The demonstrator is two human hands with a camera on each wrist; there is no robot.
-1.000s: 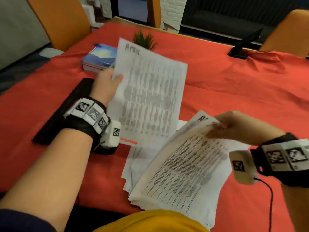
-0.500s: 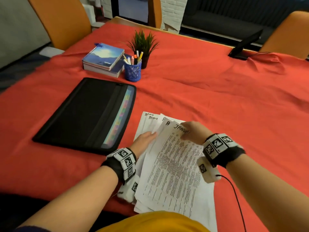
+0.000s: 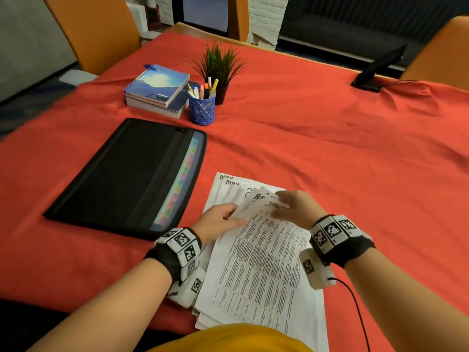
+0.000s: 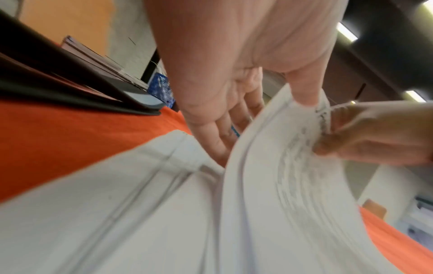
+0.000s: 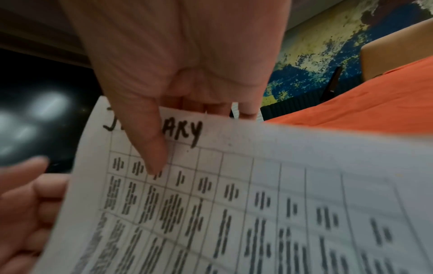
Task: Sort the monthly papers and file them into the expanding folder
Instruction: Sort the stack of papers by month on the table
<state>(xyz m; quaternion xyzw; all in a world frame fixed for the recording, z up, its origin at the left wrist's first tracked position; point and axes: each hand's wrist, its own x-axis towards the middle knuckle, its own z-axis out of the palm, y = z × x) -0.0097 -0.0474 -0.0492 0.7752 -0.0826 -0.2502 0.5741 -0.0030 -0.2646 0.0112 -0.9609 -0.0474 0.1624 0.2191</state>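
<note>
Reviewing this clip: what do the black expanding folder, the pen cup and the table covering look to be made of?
Expanding folder: seemingly matte black fabric or synthetic with stitched-looking edging, plus a translucent strip showing coloured tabs. Pen cup: glossy blue, patterned wall; plastic or perforated metal, unclear. Table covering: red-orange woven cloth, matte, visibly wrinkled and creased.

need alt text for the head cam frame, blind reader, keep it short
Both hands leaf through a stack of papers on a red tablecloth: the right hand pinches the top sheet marked January, the left hand holds sheets beneath. A closed black folder lies left of them, books and pen cup behind.
</note>
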